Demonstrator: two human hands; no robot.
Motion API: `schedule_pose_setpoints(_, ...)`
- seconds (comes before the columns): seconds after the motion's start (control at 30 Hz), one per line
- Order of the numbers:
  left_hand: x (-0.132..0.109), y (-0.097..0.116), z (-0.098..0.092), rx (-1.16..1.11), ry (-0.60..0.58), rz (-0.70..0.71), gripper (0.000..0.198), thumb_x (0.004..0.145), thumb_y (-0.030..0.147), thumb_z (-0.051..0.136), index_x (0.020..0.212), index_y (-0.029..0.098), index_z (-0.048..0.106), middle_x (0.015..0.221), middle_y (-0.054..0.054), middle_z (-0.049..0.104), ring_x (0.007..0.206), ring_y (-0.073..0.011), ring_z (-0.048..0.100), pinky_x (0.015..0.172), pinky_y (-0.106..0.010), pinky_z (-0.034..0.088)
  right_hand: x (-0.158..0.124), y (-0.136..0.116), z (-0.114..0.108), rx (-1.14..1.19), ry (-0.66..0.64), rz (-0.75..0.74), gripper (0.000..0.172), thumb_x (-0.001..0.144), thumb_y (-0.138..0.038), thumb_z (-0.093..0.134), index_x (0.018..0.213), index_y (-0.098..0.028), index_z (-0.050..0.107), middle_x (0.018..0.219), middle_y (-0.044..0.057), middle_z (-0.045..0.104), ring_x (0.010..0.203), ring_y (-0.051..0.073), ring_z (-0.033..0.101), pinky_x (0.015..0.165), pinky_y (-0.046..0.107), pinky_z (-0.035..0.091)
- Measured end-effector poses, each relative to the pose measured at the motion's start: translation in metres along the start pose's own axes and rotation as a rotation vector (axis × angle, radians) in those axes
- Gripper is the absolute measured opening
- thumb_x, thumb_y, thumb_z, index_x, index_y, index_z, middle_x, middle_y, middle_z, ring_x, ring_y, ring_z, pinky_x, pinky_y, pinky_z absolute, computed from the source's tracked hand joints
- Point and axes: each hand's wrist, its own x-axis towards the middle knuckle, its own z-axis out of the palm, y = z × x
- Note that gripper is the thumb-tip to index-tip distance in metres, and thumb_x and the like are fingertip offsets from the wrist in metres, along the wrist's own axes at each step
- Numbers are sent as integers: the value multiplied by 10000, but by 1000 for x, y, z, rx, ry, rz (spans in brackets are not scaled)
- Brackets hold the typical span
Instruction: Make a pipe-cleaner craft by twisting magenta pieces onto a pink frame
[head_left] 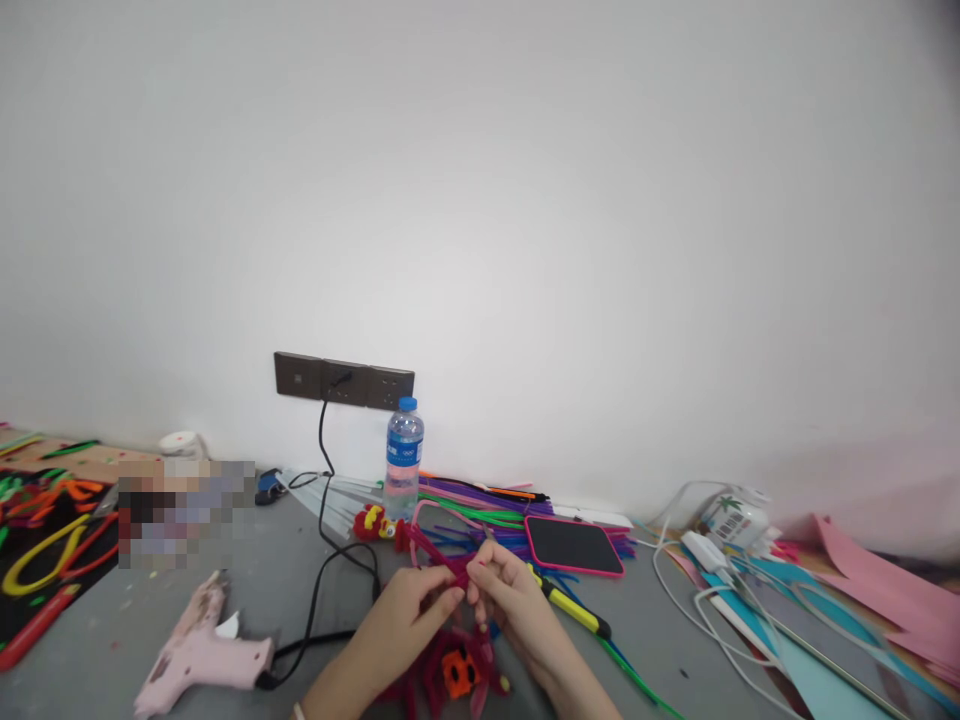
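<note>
Both hands meet low in the middle of the head view, over the grey table. My left hand [418,607] pinches a dark pink pipe cleaner [430,549], whose free end points up and to the left. On the right, my right hand [511,597] grips the same pipe cleaner with thumb and fingertips close to the left ones. Just below the hands lies a dark red fuzzy figure [433,672] with an orange patch [459,673] marked in black. Beyond my left hand is a red and yellow fuzzy piece [375,523].
A pink glue gun [202,650] lies at left, its black cord running to the wall sockets [345,381]. Behind the hands stand a water bottle [403,460] and a bundle of pipe cleaners [480,500]. A phone [574,546], a yellow-black tool [574,608] and white cables [705,600] lie rightward.
</note>
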Motion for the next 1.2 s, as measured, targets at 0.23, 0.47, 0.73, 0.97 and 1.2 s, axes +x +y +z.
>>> schedule_pose_setpoints(0.23,1,-8,2,274,-21,30,350,961,270,381,764,189,657,750,-43,666,746,-197,579,670,-260,357,-1,0,2,-2,-21,-28,421,695,-477,776,692,-184,473,515,-40,634,344,57,494,378,152,311)
schedule_pose_setpoints(0.47,0,-11,4,299,10,38,362,958,256,384,747,189,670,733,-47,673,725,-195,592,662,-263,365,0,0,3,4,-16,-33,428,684,-487,781,692,-190,473,518,-42,632,351,62,489,392,164,321)
schedule_pose_setpoints(0.73,2,-10,4,316,25,41,355,949,203,385,736,186,668,726,-50,671,726,-194,600,659,-255,369,-1,0,5,-6,-7,-41,418,706,-486,764,698,-188,471,532,-43,637,360,59,493,386,161,301)
schedule_pose_setpoints(0.97,2,-9,1,344,20,30,338,945,188,393,754,184,672,723,-48,684,721,-195,604,652,-259,363,2,6,4,0,-27,-72,407,725,-470,757,710,-189,463,533,-45,644,365,56,508,396,156,293)
schedule_pose_setpoints(1.2,2,-8,3,364,57,32,332,937,220,413,738,193,678,708,-44,691,708,-197,615,638,-258,376,2,1,6,-58,-6,-95,420,710,-518,744,698,-196,475,532,-42,638,373,74,522,404,172,325)
